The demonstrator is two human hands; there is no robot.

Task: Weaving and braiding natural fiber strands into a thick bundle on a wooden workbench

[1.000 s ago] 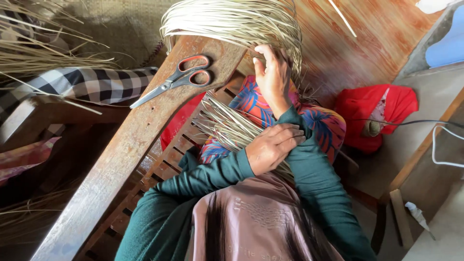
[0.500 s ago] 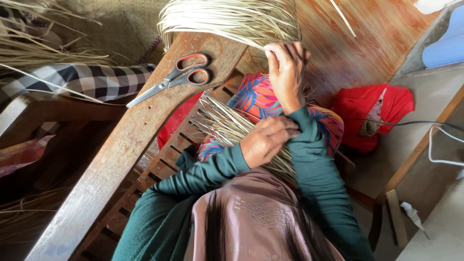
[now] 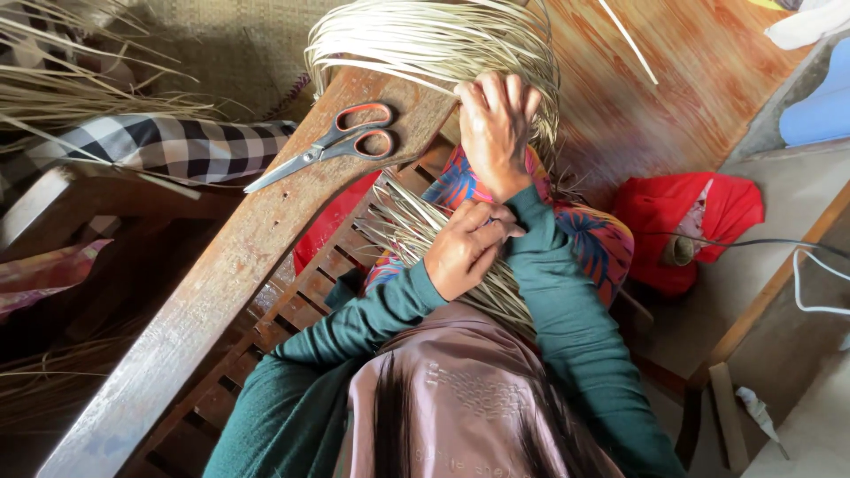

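A thick bundle of pale reed strands (image 3: 425, 40) loops over the top of a wooden bench arm (image 3: 239, 257). My right hand (image 3: 494, 128) is closed around strands where the loop comes down toward my lap. My left hand (image 3: 462, 250) is closed on the lower fan of cut strand ends (image 3: 403, 221), which lies across a blue and orange patterned cloth (image 3: 460, 190). Both arms wear teal sleeves. Scissors with red handles (image 3: 329, 146) lie on the bench arm, just left of my right hand.
A black and white checked cloth (image 3: 168, 146) and loose dry reeds (image 3: 62, 88) lie at the left. A red cloth bundle (image 3: 686, 226) sits on the floor at the right, beside a black cable (image 3: 761, 241) and a white one (image 3: 810, 283). Slatted bench seat (image 3: 301, 292) below.
My right hand has shifted left along the loop and closed more fully over the strands. My left hand has slid up the lower bundle toward the right wrist.
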